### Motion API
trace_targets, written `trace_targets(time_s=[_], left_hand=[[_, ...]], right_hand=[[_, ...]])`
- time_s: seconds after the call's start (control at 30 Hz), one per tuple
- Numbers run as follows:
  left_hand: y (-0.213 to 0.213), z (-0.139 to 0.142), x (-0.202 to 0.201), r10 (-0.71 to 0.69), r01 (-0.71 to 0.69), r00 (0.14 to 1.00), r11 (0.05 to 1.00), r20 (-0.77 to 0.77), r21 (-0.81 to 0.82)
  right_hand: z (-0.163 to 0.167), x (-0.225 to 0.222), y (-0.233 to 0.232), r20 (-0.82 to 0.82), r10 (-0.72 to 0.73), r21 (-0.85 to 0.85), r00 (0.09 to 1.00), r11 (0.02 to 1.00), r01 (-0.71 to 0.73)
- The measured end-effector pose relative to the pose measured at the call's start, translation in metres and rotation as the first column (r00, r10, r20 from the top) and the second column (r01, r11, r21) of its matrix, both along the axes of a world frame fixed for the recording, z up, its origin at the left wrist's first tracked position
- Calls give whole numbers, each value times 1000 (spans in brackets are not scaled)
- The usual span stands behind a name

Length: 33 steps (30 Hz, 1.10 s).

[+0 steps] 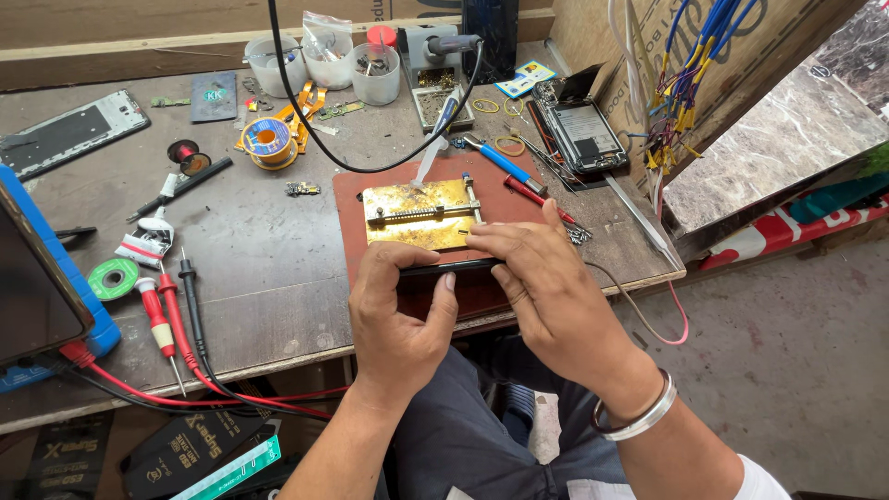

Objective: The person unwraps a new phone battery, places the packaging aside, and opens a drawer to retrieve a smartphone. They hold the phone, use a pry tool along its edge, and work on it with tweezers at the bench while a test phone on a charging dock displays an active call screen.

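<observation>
Black and thin, the phone (444, 268) sits on edge between both hands, over the red mat (352, 208) on the tabletop (259, 268). The left hand (398, 310) and right hand (542, 278) grip it.

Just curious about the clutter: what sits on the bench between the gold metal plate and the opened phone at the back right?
In the head view, between the gold plate and the opened phone lie a blue-handled tool, a red-handled tool and tweezers.

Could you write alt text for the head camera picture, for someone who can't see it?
Seen from above, a person's left hand and right hand together grip a thin dark phone edge-on over a reddish mat, just in front of a brass-coloured clamp plate. Probes, solder reels, cups and phone parts crowd the worn workbench.
</observation>
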<state>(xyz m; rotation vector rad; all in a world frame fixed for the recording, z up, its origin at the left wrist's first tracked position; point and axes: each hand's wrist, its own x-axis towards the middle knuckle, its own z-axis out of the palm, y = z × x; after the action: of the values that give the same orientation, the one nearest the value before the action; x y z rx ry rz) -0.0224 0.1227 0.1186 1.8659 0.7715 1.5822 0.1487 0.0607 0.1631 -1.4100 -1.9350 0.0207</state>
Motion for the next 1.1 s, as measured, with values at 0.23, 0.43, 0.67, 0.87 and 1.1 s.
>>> trace_targets(time_s=[0.23, 0.43, 0.67, 0.87, 1.1], left_hand=[[1, 1, 5, 4, -4, 999, 1000, 37, 1], [-2, 1, 6, 43, -43, 999, 999, 9, -4], [-1, 0, 7, 37, -37, 999, 999, 4, 6], [-1, 2, 6, 23, -23, 1000, 1000, 5, -2], [-2, 3, 5, 26, -26, 1000, 1000, 13, 18]], right_hand=[[-10, 1, 8, -28, -41, 79, 999, 996, 43], [-17, 0, 8, -1, -86, 163, 996, 983, 85], [-22, 5, 10, 2, -75, 189, 997, 979, 73], [-23, 4, 13, 23, -75, 216, 997, 974, 69], [-24, -2, 12, 18, -95, 226, 995, 970, 89]])
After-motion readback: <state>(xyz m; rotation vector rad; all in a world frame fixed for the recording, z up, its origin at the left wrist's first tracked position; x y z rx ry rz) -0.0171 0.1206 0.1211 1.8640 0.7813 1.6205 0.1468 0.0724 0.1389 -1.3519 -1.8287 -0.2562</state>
